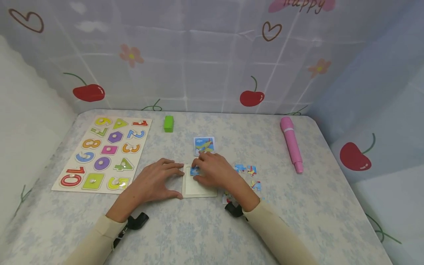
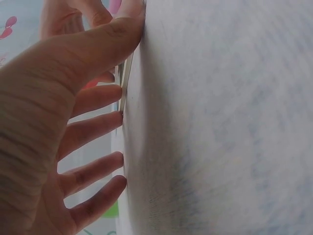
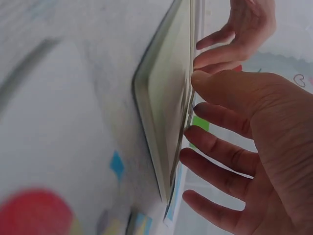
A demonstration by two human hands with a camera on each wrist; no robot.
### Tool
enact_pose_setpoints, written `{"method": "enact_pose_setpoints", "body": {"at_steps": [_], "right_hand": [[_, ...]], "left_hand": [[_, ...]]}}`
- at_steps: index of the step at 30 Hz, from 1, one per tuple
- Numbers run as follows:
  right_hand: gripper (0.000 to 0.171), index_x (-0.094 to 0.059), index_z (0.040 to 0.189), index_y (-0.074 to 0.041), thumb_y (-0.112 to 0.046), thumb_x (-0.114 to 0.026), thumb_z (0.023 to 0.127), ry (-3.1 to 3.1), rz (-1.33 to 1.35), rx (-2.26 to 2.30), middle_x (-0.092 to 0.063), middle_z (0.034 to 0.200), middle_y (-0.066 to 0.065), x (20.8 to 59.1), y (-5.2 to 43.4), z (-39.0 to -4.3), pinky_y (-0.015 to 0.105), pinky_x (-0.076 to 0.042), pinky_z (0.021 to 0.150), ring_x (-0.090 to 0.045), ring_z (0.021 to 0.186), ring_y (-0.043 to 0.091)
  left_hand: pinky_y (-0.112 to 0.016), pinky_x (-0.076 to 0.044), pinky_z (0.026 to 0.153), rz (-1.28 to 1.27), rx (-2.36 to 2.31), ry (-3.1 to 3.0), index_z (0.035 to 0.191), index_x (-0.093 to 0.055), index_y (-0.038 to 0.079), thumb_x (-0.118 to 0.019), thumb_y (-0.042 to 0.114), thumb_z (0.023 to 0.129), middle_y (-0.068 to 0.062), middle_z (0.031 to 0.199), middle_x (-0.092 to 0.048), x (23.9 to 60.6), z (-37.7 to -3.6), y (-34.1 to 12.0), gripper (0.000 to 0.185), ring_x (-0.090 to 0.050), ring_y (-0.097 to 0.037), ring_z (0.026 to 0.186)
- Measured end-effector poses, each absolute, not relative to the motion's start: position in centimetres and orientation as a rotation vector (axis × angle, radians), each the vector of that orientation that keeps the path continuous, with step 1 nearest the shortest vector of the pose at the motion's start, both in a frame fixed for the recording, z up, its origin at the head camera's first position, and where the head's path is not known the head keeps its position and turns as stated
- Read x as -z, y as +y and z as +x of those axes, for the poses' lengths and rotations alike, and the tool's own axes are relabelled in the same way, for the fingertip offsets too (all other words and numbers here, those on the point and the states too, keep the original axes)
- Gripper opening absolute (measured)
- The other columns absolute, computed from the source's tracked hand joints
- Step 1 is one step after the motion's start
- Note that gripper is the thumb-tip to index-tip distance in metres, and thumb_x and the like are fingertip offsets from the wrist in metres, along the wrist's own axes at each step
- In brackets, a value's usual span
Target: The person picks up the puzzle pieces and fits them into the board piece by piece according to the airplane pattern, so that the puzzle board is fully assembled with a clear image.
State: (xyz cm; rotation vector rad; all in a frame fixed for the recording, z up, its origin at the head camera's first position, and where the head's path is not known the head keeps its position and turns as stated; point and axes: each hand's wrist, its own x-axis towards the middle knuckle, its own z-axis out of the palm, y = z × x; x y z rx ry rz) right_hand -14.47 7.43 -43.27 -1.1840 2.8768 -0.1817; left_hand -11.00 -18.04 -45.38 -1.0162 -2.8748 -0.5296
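A small white puzzle tray (image 1: pixel 202 189) lies flat on the table near the front middle. My left hand (image 1: pixel 163 180) rests on the cloth at its left side, with straight fingers and the thumb touching the tray's edge (image 2: pixel 124 83). My right hand (image 1: pixel 212 171) lies over the tray's upper part. Its fingertips press on a blue puzzle piece (image 1: pixel 194 170) in the top left corner. In the right wrist view the right hand's fingers (image 3: pixel 220 152) touch the face of the tray (image 3: pixel 168 107), and the left hand (image 3: pixel 244 29) shows beyond it.
Loose puzzle pieces (image 1: pixel 246 170) lie right of the tray, and a picture card (image 1: pixel 204 145) lies just behind it. A number peg board (image 1: pixel 106 152) takes up the left side. Behind stand a green block (image 1: pixel 169 123) and a pink pen-like stick (image 1: pixel 291 143).
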Motion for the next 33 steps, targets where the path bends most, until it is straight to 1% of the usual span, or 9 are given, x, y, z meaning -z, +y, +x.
{"method": "enact_pose_setpoints", "body": {"at_steps": [4, 8, 9, 15, 21, 26, 29, 33], "right_hand": [[0.033, -0.069, 0.12, -0.026, -0.046, -0.071, 0.093, 2.883, -1.199, 0.157, -0.061, 0.11, -0.003, 43.5, 7.0, -14.4, 0.041, -0.052, 0.093, -0.061, 0.109, 0.019], [0.033, -0.069, 0.12, -0.026, -0.046, -0.07, 0.094, 2.889, -1.216, 0.139, -0.062, 0.112, -0.003, 43.6, 6.7, -14.3, 0.043, -0.051, 0.096, -0.059, 0.116, 0.019], [0.033, -0.069, 0.12, -0.026, -0.046, -0.069, 0.094, 2.891, -1.218, 0.132, -0.062, 0.113, -0.003, 43.7, 6.6, -14.3, 0.042, -0.051, 0.096, -0.059, 0.116, 0.019], [0.03, -0.07, 0.12, -0.025, -0.042, -0.07, 0.095, 2.895, -1.234, 0.137, -0.061, 0.111, -0.003, 43.6, 6.2, -14.2, 0.039, -0.052, 0.088, -0.058, 0.106, 0.016], [0.029, -0.071, 0.118, -0.025, -0.042, -0.071, 0.095, 2.891, -1.224, 0.156, -0.062, 0.111, -0.003, 43.5, 6.1, -14.2, 0.037, -0.053, 0.085, -0.058, 0.104, 0.016], [0.024, -0.073, 0.113, -0.025, -0.04, -0.072, 0.094, 2.888, -1.216, 0.182, -0.062, 0.108, -0.003, 43.4, 6.1, -14.2, 0.034, -0.053, 0.081, -0.058, 0.101, 0.016], [0.019, -0.074, 0.111, -0.025, -0.035, -0.072, 0.095, 2.886, -1.212, 0.188, -0.062, 0.108, -0.003, 43.4, 6.2, -14.2, 0.034, -0.053, 0.081, -0.059, 0.102, 0.015], [0.018, -0.074, 0.113, -0.026, -0.031, -0.072, 0.096, 2.868, -1.226, 0.186, -0.062, 0.112, -0.003, 43.4, 6.3, -14.2, 0.036, -0.053, 0.087, -0.059, 0.108, 0.016]], "left_hand": [[-0.045, -0.052, 0.093, -1.019, 0.535, -2.869, 0.122, -0.073, 0.026, -0.081, 0.072, 0.067, 0.007, 0.143, -0.059, 45.4, -11.0, -17.9, 0.073, -0.052, -0.02, 0.127], [-0.046, -0.052, 0.094, -1.017, 0.539, -2.864, 0.122, -0.073, 0.025, -0.082, 0.071, 0.066, 0.007, 0.143, -0.059, 45.3, -11.0, -17.9, 0.073, -0.052, -0.02, 0.128], [-0.045, -0.052, 0.094, -1.017, 0.54, -2.863, 0.122, -0.073, 0.026, -0.082, 0.071, 0.066, 0.007, 0.143, -0.059, 45.4, -11.0, -17.9, 0.073, -0.052, -0.02, 0.128], [-0.045, -0.052, 0.093, -1.023, 0.542, -2.854, 0.122, -0.073, 0.026, -0.082, 0.072, 0.066, 0.007, 0.142, -0.06, 45.5, -11.0, -17.8, 0.072, -0.052, -0.019, 0.127], [-0.045, -0.052, 0.093, -1.017, 0.524, -2.876, 0.123, -0.073, 0.027, -0.08, 0.073, 0.067, 0.007, 0.143, -0.059, 45.5, -11.1, -17.7, 0.072, -0.051, -0.019, 0.127], [-0.045, -0.052, 0.093, -1.011, 0.523, -2.886, 0.122, -0.073, 0.027, -0.081, 0.072, 0.067, 0.008, 0.143, -0.058, 45.5, -11.1, -17.7, 0.072, -0.051, -0.019, 0.128], [-0.045, -0.053, 0.092, -1.019, 0.528, -2.869, 0.122, -0.073, 0.026, -0.081, 0.072, 0.067, 0.007, 0.143, -0.059, 45.5, -11.1, -17.8, 0.072, -0.052, -0.02, 0.127], [-0.045, -0.053, 0.092, -1.016, 0.523, -2.872, 0.122, -0.073, 0.025, -0.081, 0.072, 0.067, 0.007, 0.143, -0.059, 45.6, -11.0, -18.0, 0.073, -0.052, -0.02, 0.127]]}}
